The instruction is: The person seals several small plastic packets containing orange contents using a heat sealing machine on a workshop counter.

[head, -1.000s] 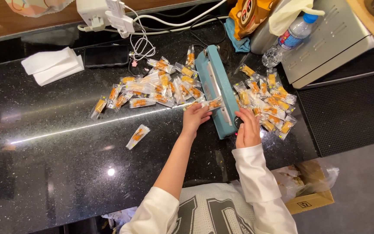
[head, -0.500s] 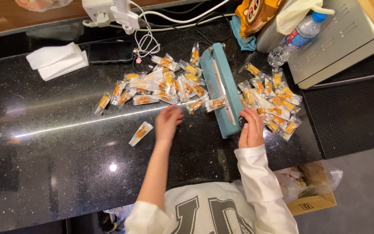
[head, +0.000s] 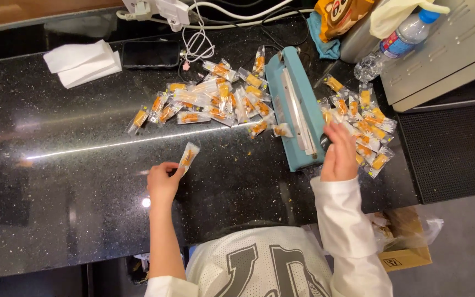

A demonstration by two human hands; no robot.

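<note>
Left hand (head: 163,181) has slid back, now pinching the stray packet (head: 188,158); right hand (head: 339,154) hovers loosely open beside the sealer (head: 295,110). Grip the packet's edge, keeping it flat.

Black counter (head: 56,209): snack packets (head: 221,102), sealer (head: 295,110).

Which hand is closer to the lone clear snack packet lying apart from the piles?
Left. The left hand touches the lone packet at its lower end, while the right hand is far off, beside the teal sealer.
</note>
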